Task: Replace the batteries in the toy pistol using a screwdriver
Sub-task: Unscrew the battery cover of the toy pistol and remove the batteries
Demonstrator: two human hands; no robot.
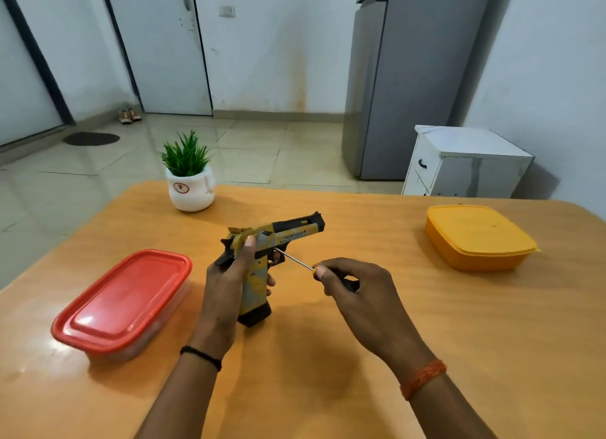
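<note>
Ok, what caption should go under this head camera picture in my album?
Left hand grips a yellow-and-black toy pistol while the right hand points a thin metal screwdriver at its side.

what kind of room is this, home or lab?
Most likely a home kitchen or dining area: a tall grey fridge stands by the wall, lidded food containers, one red and one yellow, sit on the wooden table, and shoes wait by the door.

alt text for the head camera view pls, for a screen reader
A left hand grips a yellow toy pistol upright above an orange table while the right hand holds a screwdriver with its tip at the pistol's side.
</note>
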